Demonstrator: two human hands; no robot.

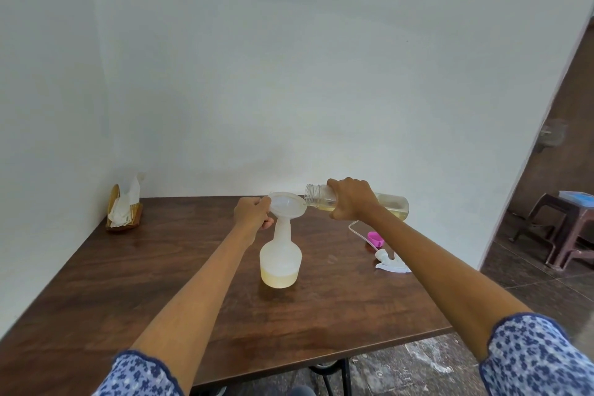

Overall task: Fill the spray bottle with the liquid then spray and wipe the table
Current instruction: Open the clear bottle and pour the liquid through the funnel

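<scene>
while our left hand pinches the funnel atop the spray bottle at table centre, our right hand grips the tilted liquid bottle at two o'clock, its mouth at the funnel rim. the sprayer head lies at three o'clock.

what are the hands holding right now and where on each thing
The left hand pinches the funnel by its rim, atop the spray bottle. The right hand grips the clear bottle round its middle, tipped toward the funnel.
</scene>
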